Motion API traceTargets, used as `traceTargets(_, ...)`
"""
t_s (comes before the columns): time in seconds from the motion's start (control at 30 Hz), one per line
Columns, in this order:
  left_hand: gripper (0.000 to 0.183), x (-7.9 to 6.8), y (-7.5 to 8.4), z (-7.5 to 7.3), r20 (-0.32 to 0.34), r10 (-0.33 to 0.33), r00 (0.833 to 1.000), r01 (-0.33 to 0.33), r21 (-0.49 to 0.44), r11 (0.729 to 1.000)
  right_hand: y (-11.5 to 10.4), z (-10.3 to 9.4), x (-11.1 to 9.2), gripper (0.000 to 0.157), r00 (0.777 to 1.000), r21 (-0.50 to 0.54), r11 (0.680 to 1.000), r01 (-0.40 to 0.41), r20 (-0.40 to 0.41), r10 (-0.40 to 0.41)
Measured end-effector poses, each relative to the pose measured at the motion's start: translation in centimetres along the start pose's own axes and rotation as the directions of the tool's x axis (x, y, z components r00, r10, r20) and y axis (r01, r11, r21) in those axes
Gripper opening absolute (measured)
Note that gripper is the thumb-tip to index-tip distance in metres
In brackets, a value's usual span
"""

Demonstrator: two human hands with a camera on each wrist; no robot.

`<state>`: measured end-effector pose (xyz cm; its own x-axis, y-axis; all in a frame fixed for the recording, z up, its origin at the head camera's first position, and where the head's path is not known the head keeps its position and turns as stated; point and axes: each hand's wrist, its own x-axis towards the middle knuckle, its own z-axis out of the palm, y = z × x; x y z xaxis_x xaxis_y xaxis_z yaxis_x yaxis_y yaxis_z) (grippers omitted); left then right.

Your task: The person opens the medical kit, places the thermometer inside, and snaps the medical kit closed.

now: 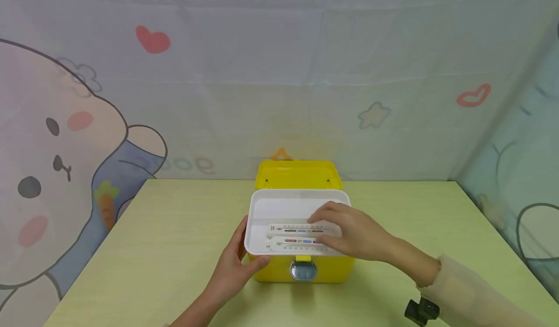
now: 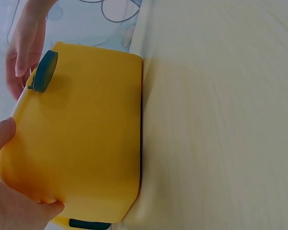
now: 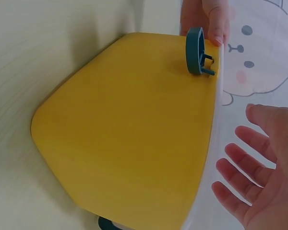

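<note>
A yellow storage box [image 1: 323, 271] stands on the table with its yellow lid [image 1: 299, 175] raised at the back. In its top sits a white tray [image 1: 279, 203]. Two flat white thermometers [image 1: 297, 243] with printed scales lie side by side near the tray's front; their right ends are partly hidden. My left hand [image 1: 233, 269] grips the box's left front corner, thumb at the front rim, fingers along the side. Above the tray's right part hovers my right hand [image 1: 353, 232], fingers spread and loosely bent; in the right wrist view nothing is in it.
On the box's front hangs a round latch [image 1: 303, 270]. The pale wooden table [image 1: 183, 239] reaches back to a printed cloth [image 1: 244, 108] that covers the wall. A small black device [image 1: 422, 311] is at the right sleeve.
</note>
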<state>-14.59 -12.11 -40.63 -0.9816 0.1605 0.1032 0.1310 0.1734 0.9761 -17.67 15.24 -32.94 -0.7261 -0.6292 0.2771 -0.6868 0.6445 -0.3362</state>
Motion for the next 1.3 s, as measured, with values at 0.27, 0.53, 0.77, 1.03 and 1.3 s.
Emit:
traceTargets(0.27, 0.093, 0.1, 0.2, 0.0, -0.009, -0.004, 1.0, 0.005, 0.039, 0.999, 0.6, -0.4, -0.5, 0.024, 0.995, -0.033, 0.999, -0.001, -0.103, -0.003)
traceTargets(0.53, 0.093, 0.0, 0.4, -0.2, -0.01, 0.005, 1.0, -0.004, 0.102, 0.995, 1.4, -0.6, -0.8, 0.024, 0.971, -0.02, 0.999, 0.025, -0.237, -0.029)
traceTargets(0.77, 0.084, 0.1, 0.2, -0.3, -0.031, 0.056, 0.998, -0.053, 0.098, 0.994, 2.0, -0.7, -1.1, 0.024, 0.959, 0.01, 1.0, 0.009, -0.282, -0.006)
traceTargets(1.03, 0.067, 0.6, 0.3, -0.9, -0.104, 0.102, 0.989, -0.093, 0.087, 0.992, 3.1, -0.5, -1.4, 0.024, 0.938, 0.009, 1.0, 0.005, -0.347, -0.002)
traceTargets(1.3, 0.053, 1.8, 0.7, -1.6, -0.154, 0.12, 0.981, -0.108, 0.084, 0.991, 4.2, -0.4, -1.5, 0.021, 0.92, 0.047, 0.998, -0.04, -0.388, 0.055)
